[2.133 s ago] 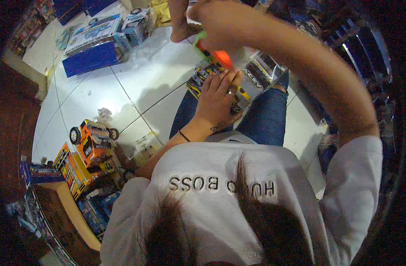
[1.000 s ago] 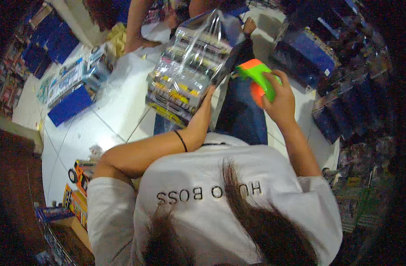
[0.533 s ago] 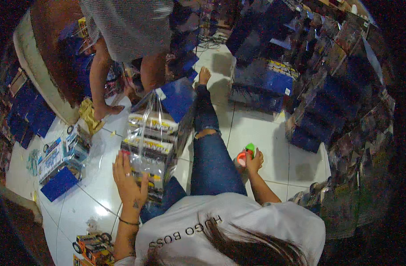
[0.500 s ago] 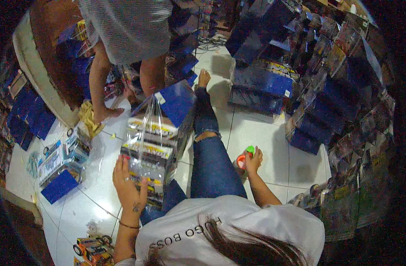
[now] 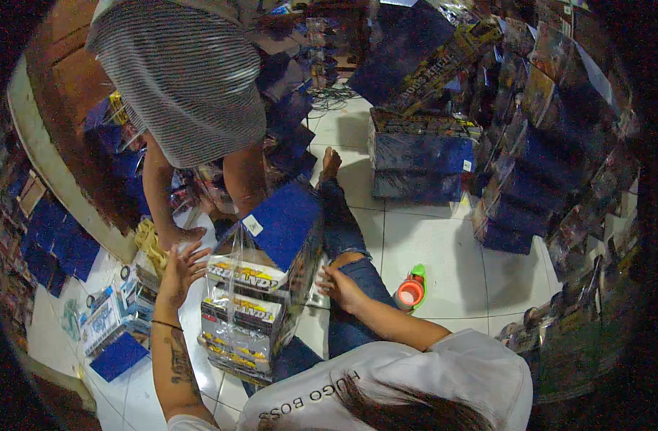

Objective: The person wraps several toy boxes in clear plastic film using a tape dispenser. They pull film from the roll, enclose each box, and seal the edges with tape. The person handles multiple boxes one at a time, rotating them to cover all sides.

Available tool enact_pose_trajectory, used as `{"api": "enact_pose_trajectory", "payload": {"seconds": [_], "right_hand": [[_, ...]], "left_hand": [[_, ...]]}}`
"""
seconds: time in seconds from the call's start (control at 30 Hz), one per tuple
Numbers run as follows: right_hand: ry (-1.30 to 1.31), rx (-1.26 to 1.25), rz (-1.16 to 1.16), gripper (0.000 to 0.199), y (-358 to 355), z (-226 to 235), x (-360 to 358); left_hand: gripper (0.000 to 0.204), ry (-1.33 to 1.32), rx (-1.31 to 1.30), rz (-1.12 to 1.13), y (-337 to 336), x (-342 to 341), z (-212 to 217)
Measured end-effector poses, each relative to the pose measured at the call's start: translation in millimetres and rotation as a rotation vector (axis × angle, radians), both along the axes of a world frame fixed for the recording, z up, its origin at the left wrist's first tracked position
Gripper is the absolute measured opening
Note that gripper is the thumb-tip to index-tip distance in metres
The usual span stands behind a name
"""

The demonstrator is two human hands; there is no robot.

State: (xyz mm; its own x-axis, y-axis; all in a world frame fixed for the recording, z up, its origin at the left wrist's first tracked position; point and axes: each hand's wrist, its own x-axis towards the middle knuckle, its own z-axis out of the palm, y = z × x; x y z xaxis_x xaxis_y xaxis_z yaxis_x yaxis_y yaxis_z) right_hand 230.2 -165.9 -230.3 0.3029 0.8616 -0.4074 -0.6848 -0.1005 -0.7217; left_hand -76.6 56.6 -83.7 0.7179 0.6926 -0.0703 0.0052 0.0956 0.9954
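White tiles floor the room; empty and spread, my left hand and right hand flank a plastic-wrapped bundle.

The tape dispenser lies right of the boxes.

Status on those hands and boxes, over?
Left hand and right hand empty, open, flanking wrapped box stack. Tape dispenser on floor, rightward. Another person's foot beyond left hand.
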Motion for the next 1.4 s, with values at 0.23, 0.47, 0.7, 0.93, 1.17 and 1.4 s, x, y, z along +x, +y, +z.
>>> {"api": "enact_pose_trajectory", "payload": {"seconds": [0.23,0.47,0.7,0.93,1.17,1.4], "right_hand": [[-0.019,-0.06,0.079,0.049,0.2,-45.2,-1.7],[-0.139,-0.087,0.147,0.053,3.3,-39.0,-6.4],[-0.088,-0.114,0.176,0.051,0.4,-30.5,-4.3],[-0.003,-0.099,0.1,0.048,0.9,-36.6,-4.6],[0.192,-0.167,0.134,0.045,15.6,-30.1,-2.2],[0.142,-0.316,-0.126,0.052,30.1,-28.2,2.1]], "left_hand": [[0.064,0.229,-0.155,0.099,11.0,20.0,-32.3],[0.066,0.137,-0.126,0.118,-20.5,7.6,-32.3],[0.065,0.162,-0.151,0.129,-41.2,3.3,-33.1],[0.063,0.177,-0.179,0.123,-49.1,2.9,-35.1],[0.062,0.182,-0.22,0.115,-49.8,-0.3,-35.6],[0.061,0.14,-0.35,0.041,-27.8,40.7,-2.2]]}}
